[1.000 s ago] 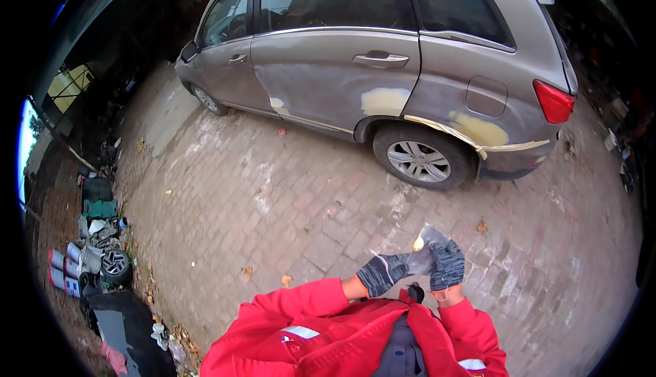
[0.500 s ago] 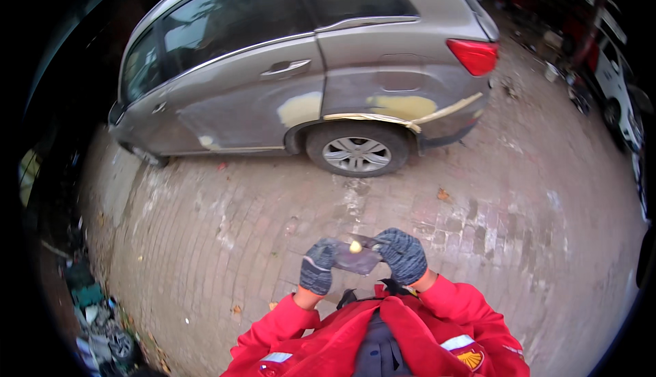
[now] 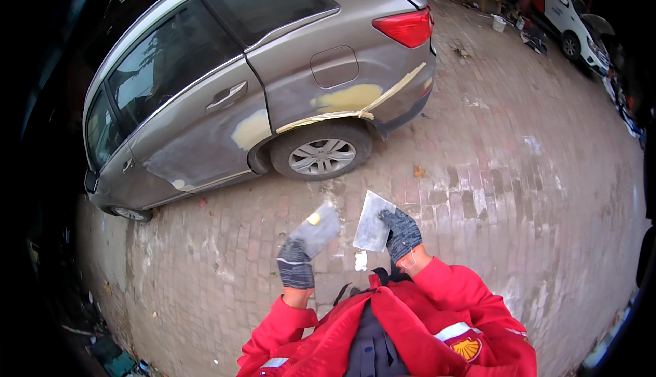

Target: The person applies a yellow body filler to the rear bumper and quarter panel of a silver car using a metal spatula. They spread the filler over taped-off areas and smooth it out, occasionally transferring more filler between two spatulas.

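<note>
My left hand (image 3: 296,264), in a dark grey knit glove, grips a grey flat putty plate (image 3: 324,229). Near its upper edge sits a small blob of yellow putty (image 3: 314,218). To the right, apart from it, my right hand (image 3: 402,235) in a matching glove pinches a thin, flat putty spreader (image 3: 370,223), tilted with one corner up. Both hands are in front of my chest, over the brick paving. Beyond them stands a grey-brown car (image 3: 198,103) with pale yellow filler patches (image 3: 350,98) around the rear wheel arch, and tape strips (image 3: 326,120) along its edge.
The car's rear wheel (image 3: 322,157) is just beyond my hands. A white car (image 3: 564,8) stands at the far right, near a white bucket (image 3: 499,23) and a cardboard box (image 3: 490,0). Brick paving (image 3: 465,240) surrounds me, and a green item (image 3: 113,360) lies at the lower left.
My hands have drawn apart, separating the two plates that overlapped before. The right spreader is now raised and tilted, and the putty blob stays on the left plate. The view has swung right.
</note>
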Demonstrator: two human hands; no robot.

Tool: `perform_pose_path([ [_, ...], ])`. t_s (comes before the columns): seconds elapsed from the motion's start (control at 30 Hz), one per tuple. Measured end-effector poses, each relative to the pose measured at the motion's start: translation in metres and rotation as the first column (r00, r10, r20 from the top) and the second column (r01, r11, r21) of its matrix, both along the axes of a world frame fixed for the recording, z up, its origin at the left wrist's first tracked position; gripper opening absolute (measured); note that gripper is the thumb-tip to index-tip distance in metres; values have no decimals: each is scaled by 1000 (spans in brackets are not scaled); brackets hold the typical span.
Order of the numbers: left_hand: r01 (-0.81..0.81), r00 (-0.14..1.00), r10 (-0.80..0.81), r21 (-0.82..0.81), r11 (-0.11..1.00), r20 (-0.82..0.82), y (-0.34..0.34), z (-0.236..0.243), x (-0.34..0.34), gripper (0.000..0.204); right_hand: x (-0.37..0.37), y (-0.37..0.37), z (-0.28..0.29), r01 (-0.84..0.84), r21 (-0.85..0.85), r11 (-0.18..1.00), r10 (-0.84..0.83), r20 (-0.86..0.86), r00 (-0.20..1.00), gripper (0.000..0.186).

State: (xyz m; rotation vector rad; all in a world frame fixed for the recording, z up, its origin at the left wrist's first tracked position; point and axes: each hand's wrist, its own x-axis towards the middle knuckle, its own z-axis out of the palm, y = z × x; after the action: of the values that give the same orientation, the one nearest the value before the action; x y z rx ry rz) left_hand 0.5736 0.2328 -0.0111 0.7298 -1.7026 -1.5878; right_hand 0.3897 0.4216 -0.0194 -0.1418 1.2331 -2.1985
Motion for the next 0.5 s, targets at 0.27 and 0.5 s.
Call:
perform_pose_path([
  [0.27, 483, 875, -397, -461, 744, 276, 43, 62, -29, 30, 15, -6, -9, -24, 60, 998, 27, -52, 998, 18],
  [0.5, 453, 876, -378, -240, 859, 298, 40, 30, -14, 34, 28, -20, 1, -213, 165, 963, 221, -29, 975, 22],
])
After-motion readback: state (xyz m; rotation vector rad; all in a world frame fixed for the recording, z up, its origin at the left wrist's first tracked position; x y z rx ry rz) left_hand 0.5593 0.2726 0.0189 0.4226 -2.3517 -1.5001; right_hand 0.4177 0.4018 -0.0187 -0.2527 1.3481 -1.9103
